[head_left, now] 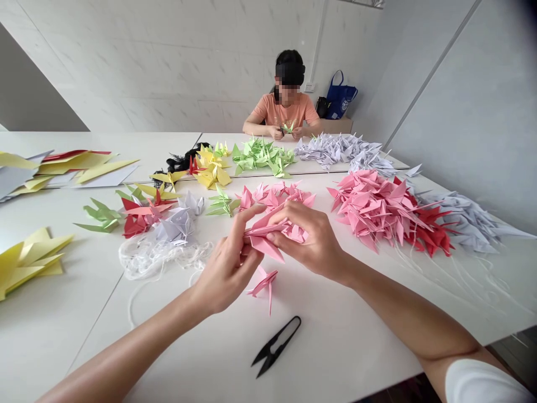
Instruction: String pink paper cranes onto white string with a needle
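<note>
Two bare hands, the left hand [226, 268] and the right hand [310, 240], pinch a pink paper crane [260, 240].
The fingers [251, 215] of both hands are closed on it, just over a small pile of pink cranes [272, 196] on the desk [348, 330]. Thread snips [277, 345] lie near. The fingers hide the crane's middle, so I cannot see what is there. Thin paper calls for a soft grip.

Gap below the hands [226, 268], black thread snips [276, 346] nearer, pink crane heap [377, 210] blocking right, white cord tangle [159, 257] left
</note>
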`<control>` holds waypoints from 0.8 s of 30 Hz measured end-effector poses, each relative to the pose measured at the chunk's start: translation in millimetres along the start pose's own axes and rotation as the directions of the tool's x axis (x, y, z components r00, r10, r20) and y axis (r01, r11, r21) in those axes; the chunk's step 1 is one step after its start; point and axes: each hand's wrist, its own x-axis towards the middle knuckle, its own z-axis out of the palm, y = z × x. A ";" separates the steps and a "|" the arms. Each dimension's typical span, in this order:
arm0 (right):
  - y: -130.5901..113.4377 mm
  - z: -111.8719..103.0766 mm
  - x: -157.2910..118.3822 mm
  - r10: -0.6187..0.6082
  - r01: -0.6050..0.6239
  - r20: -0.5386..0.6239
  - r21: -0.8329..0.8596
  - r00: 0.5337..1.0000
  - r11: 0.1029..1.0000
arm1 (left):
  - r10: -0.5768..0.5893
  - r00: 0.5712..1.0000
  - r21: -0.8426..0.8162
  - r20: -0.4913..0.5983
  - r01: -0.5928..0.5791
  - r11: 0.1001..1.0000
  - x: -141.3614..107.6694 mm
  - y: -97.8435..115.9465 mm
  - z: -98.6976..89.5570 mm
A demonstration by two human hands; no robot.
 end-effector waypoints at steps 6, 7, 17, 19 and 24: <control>-0.8 -3.0 2.3 -0.021 0.022 0.054 -0.020 0.998 1.000 | 0.062 0.998 0.150 -0.007 -0.060 0.987 1.4 -4.9 1.4; -1.1 -4.0 2.7 -0.017 0.018 0.062 -0.023 0.998 1.000 | 0.055 0.998 0.152 -0.003 -0.054 0.987 1.6 -4.5 1.0; 0.0 -24.8 9.2 0.092 -0.107 0.313 0.030 0.945 0.994 | 0.065 0.991 0.054 0.121 -0.072 0.996 3.7 -3.1 -1.5; 0.6 -29.4 10.3 0.092 -0.106 0.353 0.020 0.931 0.994 | 0.071 0.987 0.036 0.143 -0.077 0.996 4.2 -4.5 0.1; 0.2 -35.2 12.4 0.081 -0.094 0.339 0.023 0.937 0.995 | 0.095 0.980 0.014 0.177 -0.099 0.995 4.2 -5.7 1.8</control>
